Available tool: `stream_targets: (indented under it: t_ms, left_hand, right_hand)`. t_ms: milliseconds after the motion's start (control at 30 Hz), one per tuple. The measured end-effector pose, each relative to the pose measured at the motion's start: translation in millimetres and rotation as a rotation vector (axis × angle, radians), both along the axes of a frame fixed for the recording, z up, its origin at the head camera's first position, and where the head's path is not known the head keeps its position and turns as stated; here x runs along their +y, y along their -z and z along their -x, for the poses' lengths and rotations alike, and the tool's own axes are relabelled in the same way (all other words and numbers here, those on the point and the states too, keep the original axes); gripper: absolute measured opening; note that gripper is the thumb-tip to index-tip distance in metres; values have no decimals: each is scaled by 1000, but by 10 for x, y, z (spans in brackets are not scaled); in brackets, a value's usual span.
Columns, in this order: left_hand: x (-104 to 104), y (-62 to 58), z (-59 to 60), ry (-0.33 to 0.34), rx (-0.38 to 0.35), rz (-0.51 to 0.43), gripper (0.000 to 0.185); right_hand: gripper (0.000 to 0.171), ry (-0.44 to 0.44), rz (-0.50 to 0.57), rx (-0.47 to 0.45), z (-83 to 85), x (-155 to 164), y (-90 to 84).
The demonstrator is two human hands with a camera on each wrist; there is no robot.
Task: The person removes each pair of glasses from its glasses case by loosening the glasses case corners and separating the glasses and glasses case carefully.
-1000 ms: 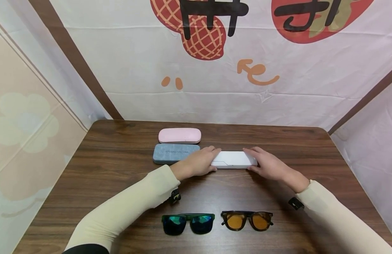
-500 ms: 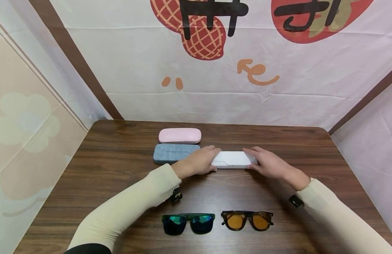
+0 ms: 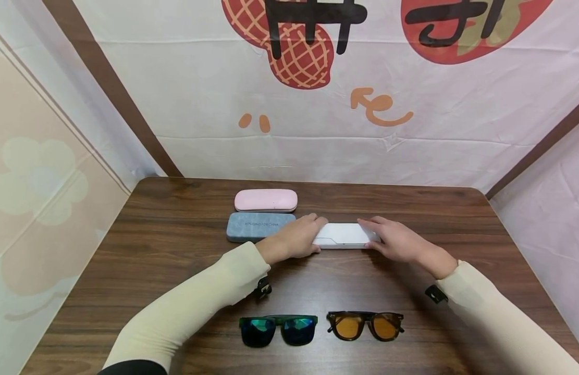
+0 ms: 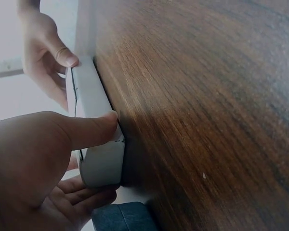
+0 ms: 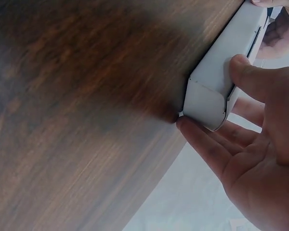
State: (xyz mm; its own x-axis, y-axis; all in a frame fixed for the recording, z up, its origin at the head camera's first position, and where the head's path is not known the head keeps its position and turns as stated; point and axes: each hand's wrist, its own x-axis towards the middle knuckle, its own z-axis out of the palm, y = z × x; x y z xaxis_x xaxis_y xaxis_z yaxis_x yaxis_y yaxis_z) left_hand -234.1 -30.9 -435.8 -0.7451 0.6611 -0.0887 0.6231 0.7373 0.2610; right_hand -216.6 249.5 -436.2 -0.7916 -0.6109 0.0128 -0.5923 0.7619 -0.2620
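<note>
A white glasses case (image 3: pixel 343 236) lies on the wooden table, with a flap line across its top. My left hand (image 3: pixel 296 238) grips its left end, the thumb on the near side in the left wrist view and the other fingers round the far side. At the opposite end my right hand (image 3: pixel 396 240) holds it in the same way; the right wrist view shows the thumb (image 5: pixel 248 72) on the case's side and fingertips under the end near the tabletop. Beside my left hand sits a blue glasses case (image 3: pixel 256 226), its right end partly covered by that hand.
Behind the blue case is a pink glasses case (image 3: pixel 266 200). Nearer to me lie green-framed sunglasses with mirrored lenses (image 3: pixel 278 330) and dark-framed glasses with orange lenses (image 3: pixel 366 326). A printed white curtain (image 3: pixel 200 104) hangs past the table's far edge (image 3: pixel 317 183).
Both hands keep hold of the white case, which stays in place. The left forearm shifts very slightly; the other cases and both pairs of glasses are unmoved.
</note>
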Motion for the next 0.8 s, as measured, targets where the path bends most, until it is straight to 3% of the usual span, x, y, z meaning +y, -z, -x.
stream_targets:
  t_ms: [433,800]
  left_hand:
    - [18,-11,4,-14,-22,-2,62]
    - [-3,2,8,2,-39,1,75]
  right_hand:
    - [57,-18,28,-51,52,42,-58]
    - [49,32,105,-178,81,63,-112]
